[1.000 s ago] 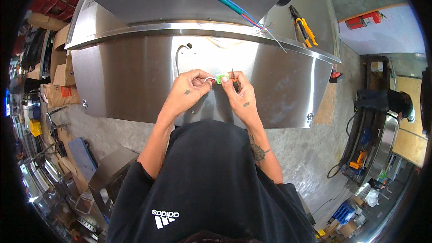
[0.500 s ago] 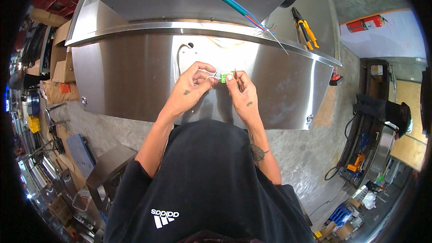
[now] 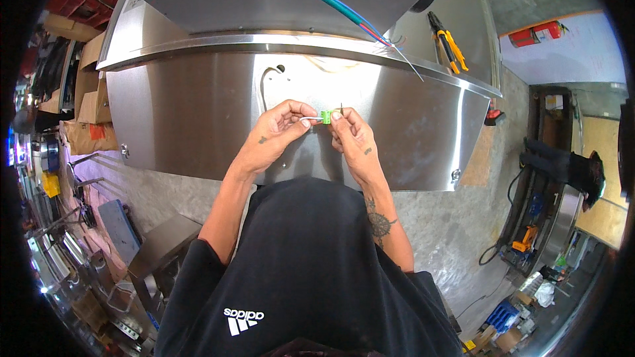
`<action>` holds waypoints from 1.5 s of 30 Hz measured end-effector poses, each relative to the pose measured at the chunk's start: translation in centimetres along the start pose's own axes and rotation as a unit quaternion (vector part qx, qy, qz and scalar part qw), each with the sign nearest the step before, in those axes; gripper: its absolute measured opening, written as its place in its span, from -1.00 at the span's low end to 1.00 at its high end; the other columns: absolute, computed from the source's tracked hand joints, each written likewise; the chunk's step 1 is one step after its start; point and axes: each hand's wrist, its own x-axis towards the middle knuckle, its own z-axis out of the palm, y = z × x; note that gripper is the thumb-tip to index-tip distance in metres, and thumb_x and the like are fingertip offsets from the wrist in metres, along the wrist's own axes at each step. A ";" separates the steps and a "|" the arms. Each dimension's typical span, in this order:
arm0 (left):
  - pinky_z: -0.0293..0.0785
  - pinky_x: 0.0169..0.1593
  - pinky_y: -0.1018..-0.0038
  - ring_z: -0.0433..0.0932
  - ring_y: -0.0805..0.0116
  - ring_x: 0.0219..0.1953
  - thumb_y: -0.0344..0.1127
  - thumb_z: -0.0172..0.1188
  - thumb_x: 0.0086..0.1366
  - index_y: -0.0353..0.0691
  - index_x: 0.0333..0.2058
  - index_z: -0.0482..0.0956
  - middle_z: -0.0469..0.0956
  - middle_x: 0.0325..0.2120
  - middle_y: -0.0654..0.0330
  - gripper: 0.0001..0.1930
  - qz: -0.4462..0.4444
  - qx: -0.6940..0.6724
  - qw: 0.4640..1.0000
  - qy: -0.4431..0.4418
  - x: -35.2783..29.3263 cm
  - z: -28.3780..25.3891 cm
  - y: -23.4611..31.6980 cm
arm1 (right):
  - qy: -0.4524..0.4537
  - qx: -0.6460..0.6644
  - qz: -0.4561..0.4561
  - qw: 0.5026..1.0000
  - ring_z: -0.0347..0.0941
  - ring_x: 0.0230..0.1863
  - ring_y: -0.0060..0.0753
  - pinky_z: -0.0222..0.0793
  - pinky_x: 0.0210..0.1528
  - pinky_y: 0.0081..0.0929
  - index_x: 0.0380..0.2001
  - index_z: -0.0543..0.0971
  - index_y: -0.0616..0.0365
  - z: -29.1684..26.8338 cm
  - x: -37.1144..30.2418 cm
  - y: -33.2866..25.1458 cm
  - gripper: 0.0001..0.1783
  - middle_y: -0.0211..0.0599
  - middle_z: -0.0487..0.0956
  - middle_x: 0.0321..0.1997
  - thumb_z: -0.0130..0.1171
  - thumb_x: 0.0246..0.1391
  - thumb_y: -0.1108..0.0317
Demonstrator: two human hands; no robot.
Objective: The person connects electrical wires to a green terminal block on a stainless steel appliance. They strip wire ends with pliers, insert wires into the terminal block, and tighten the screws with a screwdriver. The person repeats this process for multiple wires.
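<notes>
Between my hands is a small green terminal block (image 3: 326, 117), pinched by the thumb and fingers of my right hand (image 3: 354, 135). My left hand (image 3: 278, 131) grips a thin white wire (image 3: 311, 119), whose end meets the left side of the block; whether it sits inside cannot be told. A dark thin tip sticks up beside my right fingers, its body hidden by them. Behind my hands, a pale cable (image 3: 263, 86) comes out of a hole in the stainless steel panel (image 3: 192, 116).
A teal-sheathed cable (image 3: 324, 0) with loose red, blue and bare ends hangs from the metal box (image 3: 231, 0) above. Yellow-handled pliers (image 3: 450, 43) lie on the steel ledge at right. A fire extinguisher (image 3: 536, 34) is mounted further right; cardboard boxes (image 3: 89, 96) stand at left.
My left fingers have closed in around the wire, which now runs straighter into the block's side. Both hands and the block have shifted very slightly.
</notes>
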 end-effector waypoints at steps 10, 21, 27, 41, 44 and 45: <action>0.54 0.24 0.44 0.64 0.45 0.03 -0.44 0.32 0.55 -0.39 0.11 0.67 0.70 -0.04 0.17 -0.76 0.003 -0.094 0.992 0.084 -0.5 0.0 -0.3 | 0.012 -0.040 0.002 0.999 0.14 -0.43 -0.79 0.09 -0.37 -0.66 -0.06 0.58 0.09 -0.5 0.0 0.2 -0.74 -0.68 0.38 -0.38 0.19 0.61 0.11; 0.60 0.11 0.42 0.69 0.41 -0.07 -0.42 0.38 0.50 -0.32 0.01 0.69 0.72 -0.13 0.16 -0.81 -0.080 -0.103 0.991 0.033 -0.9 -0.1 2.0 | -0.025 -0.031 -0.028 0.999 0.16 -0.38 -0.80 0.10 -0.36 -0.69 0.09 0.59 0.15 -0.9 -0.2 0.2 -0.67 -0.64 0.43 -0.31 0.18 0.61 0.08; 0.62 0.07 0.42 0.69 0.42 -0.09 -0.36 0.39 0.52 -0.28 -0.01 0.70 0.73 -0.14 0.17 -0.83 -0.121 -0.138 0.983 0.000 -0.4 -1.1 2.2 | -0.073 -0.009 -0.035 0.997 0.15 -0.39 -0.80 0.10 -0.37 -0.67 0.17 0.58 0.17 -1.5 -0.2 0.2 -0.60 -0.64 0.44 -0.28 0.19 0.61 0.05; 0.64 0.18 0.31 0.69 0.34 0.01 -0.36 0.29 0.60 -0.29 0.07 0.58 0.69 -0.01 0.06 -0.81 -0.012 -0.111 0.992 0.052 -0.9 -0.5 0.6 | -0.057 0.067 -0.022 0.996 0.16 -0.44 -0.82 0.16 -0.41 -0.68 0.02 0.54 0.18 -1.0 0.3 0.0 -0.66 -0.33 0.67 -0.18 0.15 0.63 0.08; 0.60 0.23 0.24 0.65 0.30 0.09 -0.33 0.26 0.62 -0.24 0.06 0.56 0.67 0.04 0.01 -0.83 0.001 -0.143 0.990 0.015 -1.0 -0.6 0.6 | -0.050 0.090 -0.010 0.995 0.16 -0.44 -0.81 0.16 -0.41 -0.69 -0.03 0.53 0.15 -0.9 0.4 0.2 -0.71 -0.32 0.67 -0.19 0.15 0.63 0.12; 0.58 0.24 0.23 0.63 0.29 0.11 -0.32 0.25 0.63 -0.22 0.04 0.55 0.66 0.06 0.00 -0.84 0.004 -0.152 0.988 0.004 -1.0 -0.7 0.6 | -0.049 0.098 -0.006 0.994 0.16 -0.44 -0.81 0.16 -0.42 -0.69 -0.05 0.53 0.14 -0.9 0.4 0.3 -0.72 -0.31 0.67 -0.19 0.15 0.63 0.13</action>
